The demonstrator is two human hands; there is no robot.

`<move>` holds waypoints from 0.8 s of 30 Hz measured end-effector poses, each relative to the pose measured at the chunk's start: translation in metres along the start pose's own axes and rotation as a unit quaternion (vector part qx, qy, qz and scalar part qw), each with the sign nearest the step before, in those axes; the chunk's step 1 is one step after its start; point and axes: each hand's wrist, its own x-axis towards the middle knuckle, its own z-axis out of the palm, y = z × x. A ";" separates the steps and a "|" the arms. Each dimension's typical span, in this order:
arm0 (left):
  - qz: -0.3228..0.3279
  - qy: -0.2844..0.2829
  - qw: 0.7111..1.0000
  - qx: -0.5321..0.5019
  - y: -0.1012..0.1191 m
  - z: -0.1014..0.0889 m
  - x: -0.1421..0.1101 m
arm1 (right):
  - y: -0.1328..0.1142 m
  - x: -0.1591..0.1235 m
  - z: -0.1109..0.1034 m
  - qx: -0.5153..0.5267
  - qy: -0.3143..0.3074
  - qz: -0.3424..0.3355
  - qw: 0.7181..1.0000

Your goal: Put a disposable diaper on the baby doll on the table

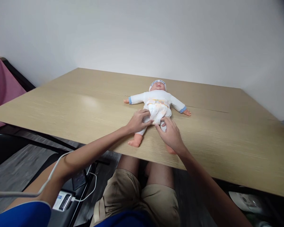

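A baby doll point(156, 95) lies on its back on the wooden table point(99, 104), arms spread and feet toward me. It wears a white outfit with blue cuffs and a white cap with dark lettering. Over its hips sits a white diaper point(158, 110) with a printed yellow-orange waistband. My left hand point(139, 120) pinches the diaper's edge by the leg on the left. With thumb and fingers closed, my right hand point(169, 131) grips the diaper's edge by the other leg, partly covering that leg. What exactly lies between the fingertips is hard to see.
The table's near edge runs just above my lap. Pink cloth point(4, 82) hangs at the far left. A white device point(62, 200) with a cable plugged in rests on a black seat at lower left. Another cable passes over my left arm. A pale wall stands behind the table.
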 end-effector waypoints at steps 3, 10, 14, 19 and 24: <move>-0.005 -0.010 1.000 -0.003 -0.001 0.001 0.002 | 0.002 0.002 0.003 -0.006 -0.006 0.018 1.000; -0.063 0.024 0.981 -0.181 -0.010 0.008 0.005 | 0.004 0.012 0.001 0.086 -0.005 0.102 0.991; -0.134 0.028 0.938 -0.318 -0.012 0.009 0.004 | 0.003 0.015 -0.005 0.142 0.020 0.131 0.981; -0.220 0.029 0.917 -0.331 -0.010 0.003 0.001 | 0.007 0.013 -0.016 0.141 0.033 0.159 0.977; -0.213 -0.007 0.939 -0.269 -0.004 -0.006 0.001 | 0.010 0.013 -0.022 0.137 -0.010 0.159 0.978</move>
